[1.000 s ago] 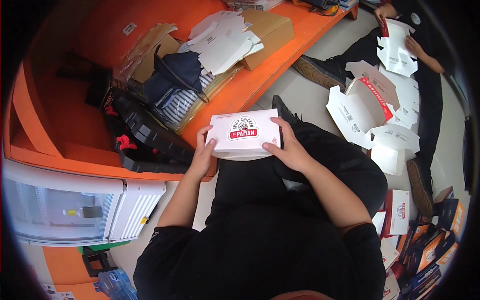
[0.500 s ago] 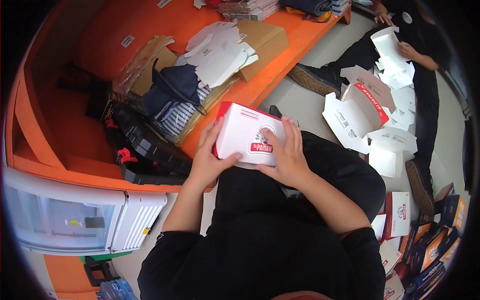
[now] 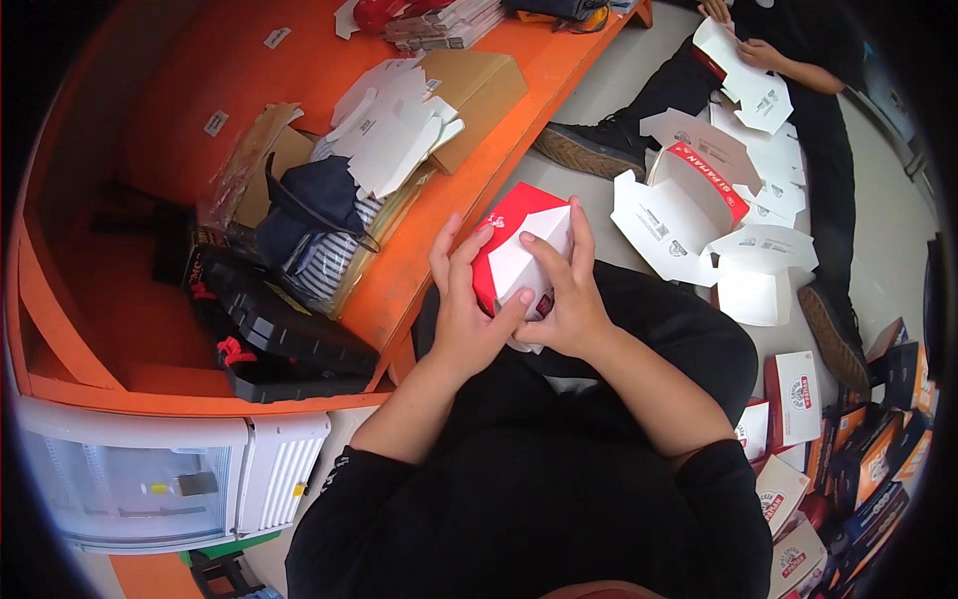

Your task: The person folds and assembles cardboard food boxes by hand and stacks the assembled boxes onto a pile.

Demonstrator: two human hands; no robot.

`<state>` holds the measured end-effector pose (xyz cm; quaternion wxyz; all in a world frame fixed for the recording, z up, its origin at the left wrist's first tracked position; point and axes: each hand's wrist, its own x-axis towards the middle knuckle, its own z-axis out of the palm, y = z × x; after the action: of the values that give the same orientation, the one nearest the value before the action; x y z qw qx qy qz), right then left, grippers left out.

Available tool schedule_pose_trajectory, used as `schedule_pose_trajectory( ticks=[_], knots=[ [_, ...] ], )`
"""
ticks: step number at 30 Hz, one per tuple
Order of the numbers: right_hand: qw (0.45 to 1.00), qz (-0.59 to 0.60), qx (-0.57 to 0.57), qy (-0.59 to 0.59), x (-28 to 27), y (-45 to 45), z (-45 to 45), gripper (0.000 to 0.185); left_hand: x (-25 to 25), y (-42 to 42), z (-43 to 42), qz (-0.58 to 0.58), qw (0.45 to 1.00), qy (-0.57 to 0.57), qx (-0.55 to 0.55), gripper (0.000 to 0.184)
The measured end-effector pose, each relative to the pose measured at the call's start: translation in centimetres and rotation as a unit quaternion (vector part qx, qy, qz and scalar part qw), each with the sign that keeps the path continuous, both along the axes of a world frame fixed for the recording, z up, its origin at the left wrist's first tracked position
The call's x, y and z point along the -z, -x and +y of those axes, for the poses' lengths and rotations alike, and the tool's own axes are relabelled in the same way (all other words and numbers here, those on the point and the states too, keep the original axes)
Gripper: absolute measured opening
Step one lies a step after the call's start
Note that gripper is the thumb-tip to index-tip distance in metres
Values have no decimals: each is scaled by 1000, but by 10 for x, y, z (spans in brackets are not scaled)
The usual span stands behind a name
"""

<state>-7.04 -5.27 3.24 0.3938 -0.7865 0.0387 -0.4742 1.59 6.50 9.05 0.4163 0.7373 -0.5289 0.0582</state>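
Between my two hands is a red and white folding carton point(image 3: 507, 238), tilted above my lap with a red side and a white side showing. My left hand point(image 3: 469, 304) grips it from the left, fingers along the red side and thumb low on the white face. From the right, my right hand point(image 3: 569, 299) clasps it, with a finger lying across the white side and the thumb near its lower edge. My palms hide its lower part.
Unfolded white cartons point(image 3: 689, 215) lie on the floor to the right. Another person's hand point(image 3: 763, 55) holds a part-folded carton point(image 3: 743, 85). Finished boxes point(image 3: 795, 399) are piled at lower right. An orange shelf point(image 3: 479, 150) bears flat cartons, a cardboard box point(image 3: 469, 100) and a black case point(image 3: 289, 319).
The carton has turned in my hands, so its red side now faces up and the printed face is mostly out of sight. My camera view has shifted slightly.
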Motion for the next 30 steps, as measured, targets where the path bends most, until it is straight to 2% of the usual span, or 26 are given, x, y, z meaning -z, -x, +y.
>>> schedule_pose_trajectory(
  ticks=[3, 6, 8, 10, 12, 13, 16, 19, 20, 23, 26, 27, 30],
  knots=[
    [999, 33, -20, 31, 7, -2, -3, 100, 6, 2, -3, -13, 998, 17, -51, 71],
    [991, 103, -24, 77, 7, 0, -6, 103, 27, -24, -5, 101, 990, 51, -81, 66],
    [977, 186, -29, 97, -3, 2, -7, 105, 0, -31, -9, 315, 926, 182, -100, 58],
    [974, 206, -22, 92, -5, 5, -11, 102, -13, -55, -6, 330, 892, 282, -129, 54],
    [979, 191, -35, 67, -3, 3, -16, 101, -20, -67, 1, 395, 858, 309, -114, 54],
    [985, 159, -48, 49, -5, 3, -17, 95, -22, -69, 2, 426, 839, 321, -106, 53],
    [994, 84, -62, 37, -4, 1, -16, 82, -25, -56, -3, 474, 803, 341, -117, 49],
    [997, 46, -64, 17, 4, 1, -14, 66, -7, -55, -7, 485, 802, 341, -69, 46],
    [997, 41, -57, 35, 4, 1, -13, 63, -1, -51, -10, 475, 812, 336, -52, 42],
    [993, 56, -42, 98, -1, 5, -10, 52, 2, -27, -25, 504, 784, 356, -69, 37],
    [976, 86, -6, 199, 4, 3, -5, 51, 8, -28, -28, 538, 766, 349, -48, 36],
    [969, 121, 7, 213, 4, 2, -3, 57, 13, -32, -27, 545, 763, 343, -43, 37],
    [970, 168, -9, 175, -5, 5, -2, 61, 22, -39, -27, 555, 756, 343, -45, 40]
  ],
)
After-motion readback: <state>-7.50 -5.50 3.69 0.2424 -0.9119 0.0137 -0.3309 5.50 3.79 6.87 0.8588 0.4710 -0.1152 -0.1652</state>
